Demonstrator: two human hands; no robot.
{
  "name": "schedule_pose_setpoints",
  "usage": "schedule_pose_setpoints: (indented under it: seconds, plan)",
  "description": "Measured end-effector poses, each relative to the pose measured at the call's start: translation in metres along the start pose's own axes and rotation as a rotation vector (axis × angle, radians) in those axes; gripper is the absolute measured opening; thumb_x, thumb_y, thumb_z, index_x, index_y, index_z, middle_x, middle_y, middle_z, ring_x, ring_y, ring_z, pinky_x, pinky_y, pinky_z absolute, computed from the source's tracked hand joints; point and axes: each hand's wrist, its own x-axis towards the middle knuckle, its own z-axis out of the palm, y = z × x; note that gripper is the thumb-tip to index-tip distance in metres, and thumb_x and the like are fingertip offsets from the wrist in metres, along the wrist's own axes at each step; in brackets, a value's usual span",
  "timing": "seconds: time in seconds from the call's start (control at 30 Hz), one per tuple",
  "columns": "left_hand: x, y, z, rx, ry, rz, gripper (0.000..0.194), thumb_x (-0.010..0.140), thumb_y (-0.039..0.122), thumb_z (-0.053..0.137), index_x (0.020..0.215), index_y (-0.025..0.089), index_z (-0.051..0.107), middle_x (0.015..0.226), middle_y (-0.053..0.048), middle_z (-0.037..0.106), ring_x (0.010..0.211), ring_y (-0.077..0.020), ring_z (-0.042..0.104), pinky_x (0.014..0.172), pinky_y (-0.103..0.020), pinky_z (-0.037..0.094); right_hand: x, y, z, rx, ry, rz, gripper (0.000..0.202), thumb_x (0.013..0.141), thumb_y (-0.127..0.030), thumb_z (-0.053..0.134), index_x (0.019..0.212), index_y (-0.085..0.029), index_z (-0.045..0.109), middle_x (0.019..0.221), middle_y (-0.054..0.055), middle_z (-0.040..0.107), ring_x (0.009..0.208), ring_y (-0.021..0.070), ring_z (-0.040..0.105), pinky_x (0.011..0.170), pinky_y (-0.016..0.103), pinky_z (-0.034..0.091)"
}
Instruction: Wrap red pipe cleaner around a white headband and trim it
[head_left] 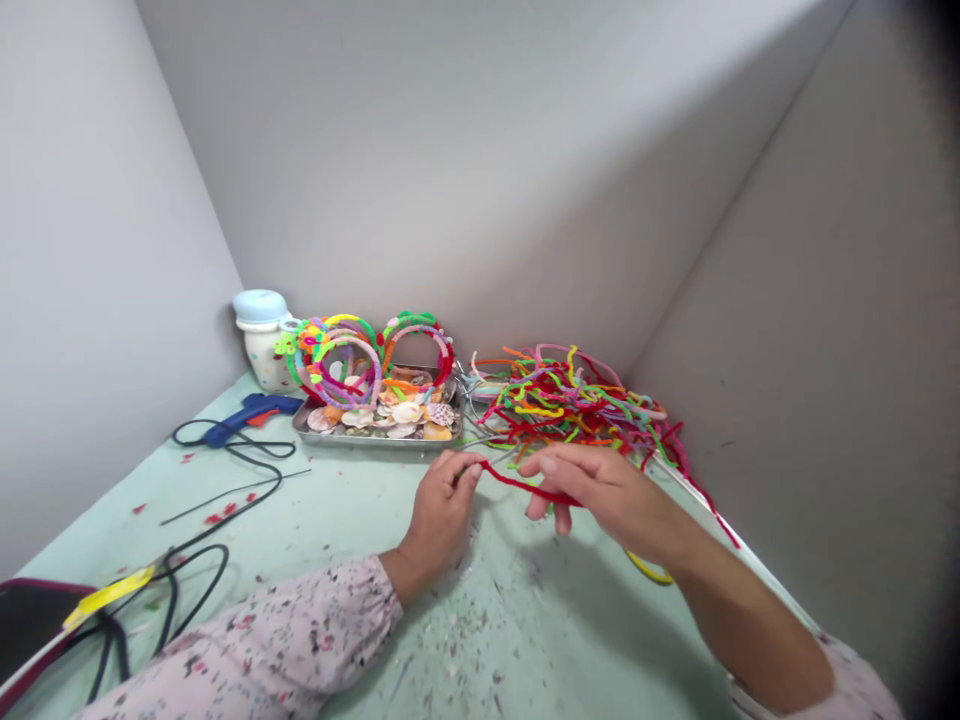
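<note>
Between my two hands stretches a red pipe cleaner [517, 482]. My left hand [441, 508] is closed, pinching one end of it between thumb and forefinger. The other stretch runs into the bent fingers of my right hand [592, 488], which hold it loosely; part of the pipe cleaner is hidden there. Just behind the right hand lies a tangled heap of colourful pipe cleaners [570, 400]. A yellow pipe cleaner [649, 570] shows below the right wrist, partly covered by it.
A metal tray [375, 438] of seashells [405, 412] stands at the back, with several colourful fuzzy headbands [345, 365] on it. To its left are a white jar [266, 345] with a blue lid and a blue glue gun [251, 415]. Black cable [225, 450] loops over the left side.
</note>
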Motion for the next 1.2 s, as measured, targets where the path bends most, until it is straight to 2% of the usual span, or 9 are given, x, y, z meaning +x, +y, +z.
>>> schedule_pose_setpoints:
  seconds: [0.13,0.2,0.4,0.47,0.53,0.6,0.7,0.93,1.2]
  plan:
    - [-0.002,0.003,-0.001,-0.017,-0.014,0.022,0.023,0.09,0.029,0.044,0.095,0.019,0.064,0.088,-0.003,0.059,0.087,-0.0162,0.054,0.08,-0.028,0.04,-0.014,-0.011,-0.031,0.098,-0.348,0.1,0.032,0.09,-0.042,0.045,0.109,-0.022,0.061,0.088,0.006,0.072,0.071,0.0162,0.067,0.069,0.032,0.05]
    - [-0.004,0.005,-0.001,-0.026,-0.019,0.038,0.022,0.09,0.028,0.045,0.094,0.018,0.064,0.087,-0.003,0.058,0.088,-0.0163,0.054,0.081,-0.027,0.04,-0.013,-0.004,-0.04,0.112,-0.413,0.132,0.035,0.089,-0.042,0.046,0.111,-0.018,0.06,0.092,0.009,0.071,0.075,0.0179,0.068,0.074,0.034,0.05]
    - [-0.006,0.006,-0.003,-0.034,-0.012,0.052,0.02,0.088,0.027,0.047,0.092,0.018,0.064,0.085,-0.003,0.058,0.085,-0.0161,0.053,0.078,-0.026,0.039,0.012,0.031,-0.024,-0.128,-0.102,-0.021,0.022,0.086,-0.033,0.052,0.1,-0.02,0.063,0.087,0.004,0.07,0.067,0.0155,0.065,0.069,0.032,0.051]
    - [-0.007,0.007,-0.003,-0.041,-0.008,0.043,0.017,0.088,0.026,0.048,0.092,0.018,0.062,0.086,-0.002,0.059,0.086,-0.0161,0.053,0.077,-0.026,0.039,0.019,0.038,-0.012,-0.318,0.191,-0.229,0.017,0.087,-0.028,0.052,0.097,-0.022,0.065,0.09,0.004,0.069,0.08,0.0175,0.064,0.076,0.034,0.049]
    - [-0.008,0.008,-0.003,-0.064,-0.007,0.016,0.015,0.087,0.026,0.047,0.092,0.017,0.059,0.088,-0.003,0.06,0.086,-0.0159,0.054,0.075,-0.026,0.04,0.023,0.043,-0.002,-0.519,0.355,-0.507,0.015,0.085,-0.022,0.055,0.095,-0.023,0.066,0.096,0.005,0.068,0.092,0.0197,0.061,0.086,0.038,0.044]
    - [-0.008,0.01,-0.003,-0.082,-0.011,-0.01,0.014,0.088,0.025,0.046,0.091,0.017,0.057,0.089,-0.003,0.06,0.084,-0.0154,0.054,0.074,-0.025,0.041,0.025,0.048,0.005,-0.654,0.359,-0.645,0.019,0.082,-0.018,0.059,0.099,-0.023,0.065,0.101,0.006,0.065,0.095,0.0207,0.058,0.085,0.038,0.042]
    - [-0.009,0.011,-0.002,-0.08,-0.037,-0.013,0.013,0.087,0.025,0.046,0.089,0.017,0.056,0.087,-0.002,0.059,0.082,-0.015,0.054,0.073,-0.025,0.041,0.029,0.059,0.016,-0.733,0.355,-0.698,0.019,0.081,-0.018,0.06,0.1,-0.022,0.062,0.101,0.007,0.064,0.093,0.0209,0.056,0.082,0.038,0.042]
    - [-0.008,0.006,0.001,-0.045,-0.108,0.02,0.012,0.086,0.022,0.047,0.088,0.018,0.057,0.085,-0.002,0.059,0.084,-0.0156,0.054,0.077,-0.027,0.041,0.03,0.082,0.039,-0.671,0.42,-0.672,0.013,0.082,-0.017,0.059,0.094,-0.019,0.057,0.09,0.006,0.064,0.087,0.0204,0.056,0.078,0.037,0.042]
    - [-0.007,0.005,0.001,-0.028,-0.13,0.024,0.012,0.085,0.022,0.048,0.088,0.018,0.059,0.086,-0.003,0.059,0.083,-0.0158,0.054,0.077,-0.027,0.042,0.029,0.088,0.04,-0.634,0.404,-0.658,0.007,0.084,-0.018,0.056,0.091,-0.02,0.056,0.084,0.005,0.064,0.081,0.02,0.056,0.074,0.036,0.041]
